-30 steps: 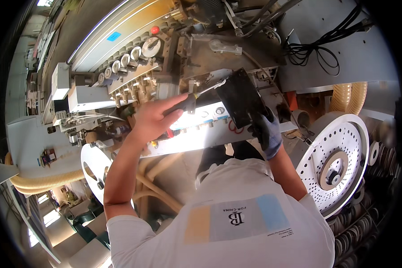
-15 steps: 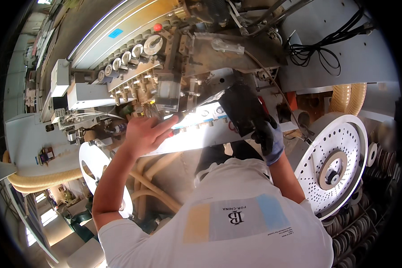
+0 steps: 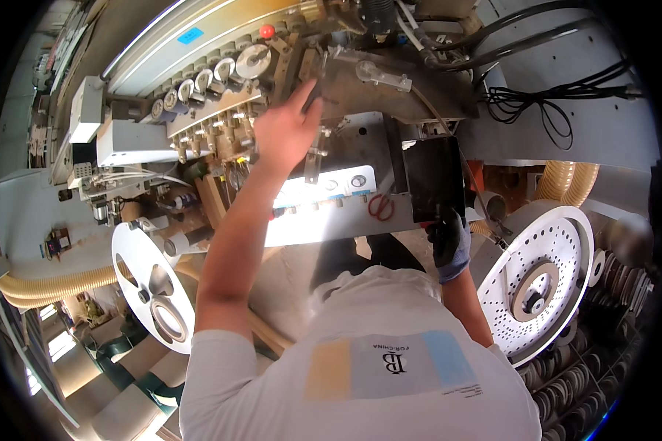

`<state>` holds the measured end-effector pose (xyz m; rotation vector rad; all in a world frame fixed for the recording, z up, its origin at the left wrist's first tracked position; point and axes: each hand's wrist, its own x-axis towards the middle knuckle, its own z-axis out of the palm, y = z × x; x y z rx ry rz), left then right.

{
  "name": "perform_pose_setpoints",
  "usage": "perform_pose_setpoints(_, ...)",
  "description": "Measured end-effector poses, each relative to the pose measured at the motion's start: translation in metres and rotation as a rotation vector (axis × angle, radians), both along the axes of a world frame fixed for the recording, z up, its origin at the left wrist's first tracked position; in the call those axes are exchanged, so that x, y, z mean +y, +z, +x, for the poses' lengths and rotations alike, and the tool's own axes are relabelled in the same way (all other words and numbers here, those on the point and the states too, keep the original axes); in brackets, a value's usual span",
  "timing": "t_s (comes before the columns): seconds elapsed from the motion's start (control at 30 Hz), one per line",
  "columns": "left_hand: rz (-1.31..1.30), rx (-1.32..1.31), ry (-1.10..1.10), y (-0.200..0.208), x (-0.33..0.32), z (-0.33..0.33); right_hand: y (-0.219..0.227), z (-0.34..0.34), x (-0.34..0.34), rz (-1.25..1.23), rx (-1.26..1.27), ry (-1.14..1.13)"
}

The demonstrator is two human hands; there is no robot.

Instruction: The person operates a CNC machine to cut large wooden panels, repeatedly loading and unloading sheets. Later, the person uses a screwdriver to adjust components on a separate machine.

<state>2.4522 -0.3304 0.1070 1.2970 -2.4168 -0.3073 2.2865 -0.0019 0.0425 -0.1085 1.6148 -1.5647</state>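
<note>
My bare left hand (image 3: 287, 134) reaches over the machine beside its metal brackets, fingers curled. A slim dark object (image 3: 312, 95) shows between thumb and fingers; its kind cannot be made out. My right hand (image 3: 449, 239), in a blue-grey and black glove, grips the near end of a black rectangular pan (image 3: 435, 176). The pan is held up to the right of the machine's white panel (image 3: 324, 183). Red-handled scissors (image 3: 380, 207) lie on the machine's front edge, left of the pan.
A row of round rollers (image 3: 224, 70) and a red knob (image 3: 266, 31) are beyond my left hand. A perforated white reel (image 3: 548, 294) stands at right, another white reel (image 3: 153, 287) at left. Black cables (image 3: 541, 110) hang at far right.
My left hand has moved up and away from me, over the brackets. The black pan has shifted right and turned more upright, uncovering the scissors. The whole view has shifted slightly.
</note>
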Motion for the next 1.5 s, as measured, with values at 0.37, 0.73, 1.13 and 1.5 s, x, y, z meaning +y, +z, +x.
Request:
perform_pose_setpoints(0.37,-0.140,-0.138,0.009,-0.060,-0.060,-0.085,-0.006,-0.009,0.011,0.073,-0.211,-0.098)
perform_pose_setpoints(0.73,0.389,-0.392,-0.122,-0.009,-0.140,-0.134,-0.038,-0.010,-0.006,-0.014,-0.281,-0.085)
perform_pose_setpoints(1.13,0.728,-0.320,-0.117,-0.018,-0.163,-0.156,-0.008,-0.017,-0.019,-0.073,-0.274,-0.117)
perform_pose_setpoints(1.5,0.996,-0.099,-0.030,0.019,-0.153,-0.115,0.001,-0.028,-0.024,-0.036,-0.249,-0.130)
